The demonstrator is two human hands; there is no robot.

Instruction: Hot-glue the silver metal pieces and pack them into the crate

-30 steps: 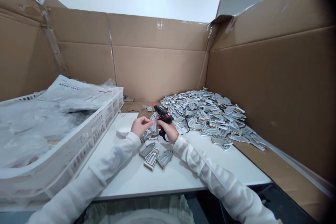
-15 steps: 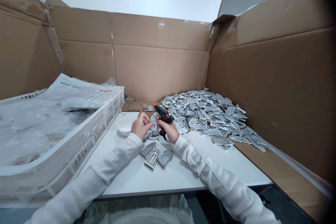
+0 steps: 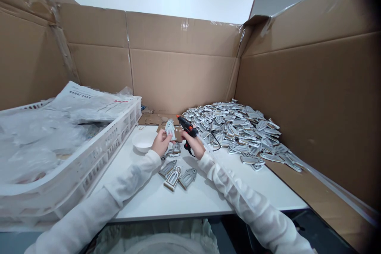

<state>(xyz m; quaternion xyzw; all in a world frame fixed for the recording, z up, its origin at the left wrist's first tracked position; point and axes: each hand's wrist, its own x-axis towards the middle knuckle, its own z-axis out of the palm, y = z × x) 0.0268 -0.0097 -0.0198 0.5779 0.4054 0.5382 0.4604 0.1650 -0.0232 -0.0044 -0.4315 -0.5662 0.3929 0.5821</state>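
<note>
My left hand [image 3: 161,143] is closed on a small grey-white arched ornament [image 3: 170,129], held upright above the table. In my right hand [image 3: 194,145] is a black hot glue gun [image 3: 187,126] with an orange tip, its nozzle pointing up and left, apart from the ornament. Below both hands lie several more arched pieces [image 3: 172,178], one showing brown scrollwork. A few others [image 3: 174,149] rest just under the held ornament, partly covered by my left hand. Beside that hand stands a white bowl [image 3: 143,141].
A large heap of similar ornaments [image 3: 232,125] covers the back right of the white table [image 3: 208,200]. On the left stands a white plastic basket [image 3: 119,131] with plastic bags and printed sheets [image 3: 89,101]. Cardboard walls [image 3: 184,75] enclose the back and sides. The gun's cord [image 3: 218,143] trails right.
My left hand has raised the ornament, which now stands in clear view above the fingers. The glue gun has shifted slightly right and up, away from my left hand.
</note>
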